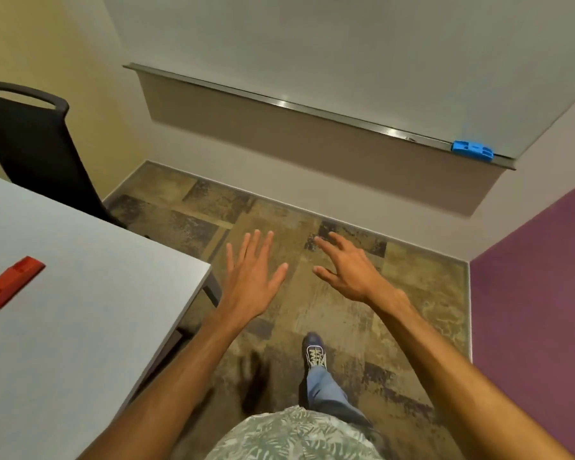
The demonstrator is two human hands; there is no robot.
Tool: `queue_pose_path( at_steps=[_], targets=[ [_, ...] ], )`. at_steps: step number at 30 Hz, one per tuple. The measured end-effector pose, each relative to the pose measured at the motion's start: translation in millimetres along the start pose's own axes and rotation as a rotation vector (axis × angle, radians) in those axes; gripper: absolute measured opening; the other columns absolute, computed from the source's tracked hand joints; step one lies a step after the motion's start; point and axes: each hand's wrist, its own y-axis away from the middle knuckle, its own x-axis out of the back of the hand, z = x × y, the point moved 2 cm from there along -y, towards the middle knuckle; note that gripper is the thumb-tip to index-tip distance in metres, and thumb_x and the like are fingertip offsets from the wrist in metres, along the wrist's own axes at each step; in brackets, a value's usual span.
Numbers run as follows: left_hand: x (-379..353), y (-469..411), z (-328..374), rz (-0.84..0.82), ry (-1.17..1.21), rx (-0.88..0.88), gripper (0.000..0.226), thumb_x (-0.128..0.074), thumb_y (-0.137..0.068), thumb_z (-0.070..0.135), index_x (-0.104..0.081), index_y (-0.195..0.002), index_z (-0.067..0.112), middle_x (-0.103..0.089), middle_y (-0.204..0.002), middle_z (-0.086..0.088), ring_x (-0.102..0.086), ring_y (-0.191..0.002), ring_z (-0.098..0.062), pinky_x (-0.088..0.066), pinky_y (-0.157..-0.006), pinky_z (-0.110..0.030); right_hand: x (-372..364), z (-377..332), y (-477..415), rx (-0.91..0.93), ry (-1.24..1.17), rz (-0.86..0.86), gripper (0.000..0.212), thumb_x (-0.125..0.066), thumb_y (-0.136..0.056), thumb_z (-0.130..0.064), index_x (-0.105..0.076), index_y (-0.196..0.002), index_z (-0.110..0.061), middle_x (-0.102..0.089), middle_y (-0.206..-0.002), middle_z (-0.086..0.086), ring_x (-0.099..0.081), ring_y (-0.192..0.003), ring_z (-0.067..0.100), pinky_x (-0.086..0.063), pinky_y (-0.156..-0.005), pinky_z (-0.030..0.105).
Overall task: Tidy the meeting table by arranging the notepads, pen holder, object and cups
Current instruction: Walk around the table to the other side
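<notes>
Head view, person standing beside the corner of the pale grey meeting table (90, 293). Both hands are held out over the patterned carpet floor (395, 293), clear of the table and holding nothing: the left hand (251, 277) is flat with fingers spread, the right hand (346, 270) is loosely spread with fingers slightly curled. The only task item in view, a flat red plastic oblong object (10, 282), lies on the table well to the left of both hands; its long axis runs diagonally, from the near left to the far right. The left hand is the nearer of the two, just beyond the table's right edge. Bare tabletop surrounds the object on the sides that show. A black chair (37, 151) stands at the far edge. Notepads, pen holder and cups are out of view, so reaching them probably requires turning left.
</notes>
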Motion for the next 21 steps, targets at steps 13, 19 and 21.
queue_pose_path(
  at_steps=[13,19,21],
  targets=[
    [25,-161,-29,0.130,0.053,0.362,0.073,-0.034,-0.097,0.059,-0.011,-0.157,0.025,-0.008,-0.165,-0.007,0.002,-0.153,-0.021,0.002,-0.122,-0.052,68,11,-230,0.392,0.063,-0.098,0.066,-0.044,-0.099,-0.052,-0.025,-0.156,-0.025,-0.027,-0.160,0.017,-0.027,-0.147,0.032,-0.030,-0.117,0.047],
    [45,-212,-89,0.210,0.031,0.509,0.074,-0.033,-0.096,0.062,-0.010,-0.157,0.026,-0.009,-0.165,-0.008,0.002,-0.153,-0.021,0.001,-0.122,-0.051,71,-34,-337,0.560,0.075,-0.153,0.066,-0.044,-0.100,-0.050,-0.023,-0.156,-0.025,-0.025,-0.161,0.016,-0.024,-0.149,0.030,-0.027,-0.118,0.045],
    [50,-226,-112,0.233,0.031,0.535,0.076,-0.030,-0.095,0.065,-0.010,-0.157,0.027,-0.009,-0.165,-0.008,0.001,-0.153,-0.022,0.001,-0.122,-0.051,73,-52,-366,0.605,0.089,-0.147,0.066,-0.045,-0.100,-0.049,-0.023,-0.157,-0.023,-0.025,-0.161,0.017,-0.023,-0.149,0.029,-0.027,-0.118,0.044]
  ],
)
